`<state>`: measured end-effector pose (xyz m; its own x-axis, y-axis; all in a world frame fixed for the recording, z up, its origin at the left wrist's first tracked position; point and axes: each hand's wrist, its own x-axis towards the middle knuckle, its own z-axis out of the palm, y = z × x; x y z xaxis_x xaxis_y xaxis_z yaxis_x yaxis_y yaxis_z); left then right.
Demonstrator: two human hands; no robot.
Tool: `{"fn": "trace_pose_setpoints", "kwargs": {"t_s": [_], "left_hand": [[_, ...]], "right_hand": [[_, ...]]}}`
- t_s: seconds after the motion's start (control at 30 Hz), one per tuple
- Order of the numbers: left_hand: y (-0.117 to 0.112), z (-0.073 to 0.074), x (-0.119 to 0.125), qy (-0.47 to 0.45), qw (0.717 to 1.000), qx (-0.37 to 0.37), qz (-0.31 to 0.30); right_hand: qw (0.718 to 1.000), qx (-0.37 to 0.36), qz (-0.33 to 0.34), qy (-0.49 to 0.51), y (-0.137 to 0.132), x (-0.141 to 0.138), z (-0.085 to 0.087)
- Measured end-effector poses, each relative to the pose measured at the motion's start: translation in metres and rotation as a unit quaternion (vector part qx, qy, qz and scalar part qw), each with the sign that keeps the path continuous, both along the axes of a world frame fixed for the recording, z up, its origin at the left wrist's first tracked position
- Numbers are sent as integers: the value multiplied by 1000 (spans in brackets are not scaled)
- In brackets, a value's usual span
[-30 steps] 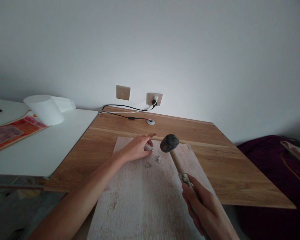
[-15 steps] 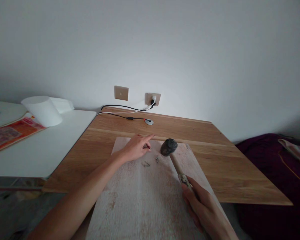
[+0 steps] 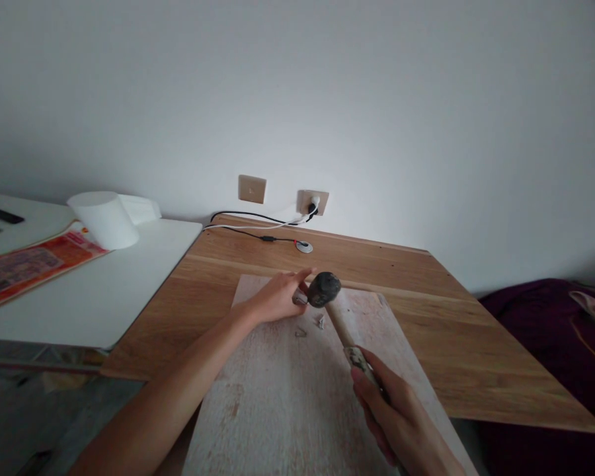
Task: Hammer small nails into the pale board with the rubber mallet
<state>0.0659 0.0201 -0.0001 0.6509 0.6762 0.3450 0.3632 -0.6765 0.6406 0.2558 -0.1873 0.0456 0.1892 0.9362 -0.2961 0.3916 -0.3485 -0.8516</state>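
Your right hand grips the hammer by its handle. Your left hand pinches a small metal piece beside the hammer's head.

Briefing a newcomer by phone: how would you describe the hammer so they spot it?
On the wooden desk lies a whitewashed board. The right hand holds the hammer over its far end: dark rounded head, pale handle, dwarfing nearby metal bits.

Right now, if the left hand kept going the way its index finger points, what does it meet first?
The mallet gripped by the right hand: its dark head sits just past the fingertips of the left hand, right in that line. Whether they already touch is unclear from this view.
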Motion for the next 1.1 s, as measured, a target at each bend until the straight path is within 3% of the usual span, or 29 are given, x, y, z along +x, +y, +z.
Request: {"fn": "trace_pose_setpoints", "kwargs": {"t_s": [0.4,0.5,0.77,0.97,1.1], "left_hand": [[1,-4,0,3,1000,-17,2],[2,-6,0,8,1000,-3,-5],[1,-1,0,20,1000,6,10],[-1,1,1,11,1000,-9,6],[-2,0,2,13,1000,-23,9]], "right_hand": [[999,-6,-41,-30,-13,34,-26],[999,-8,-33,-21,-12,30,-22],[1000,10,-17,-22,-2,1,10],[1000,4,0,-25,2,-4,9],[999,13,-29,-12,-3,7,6]]}}
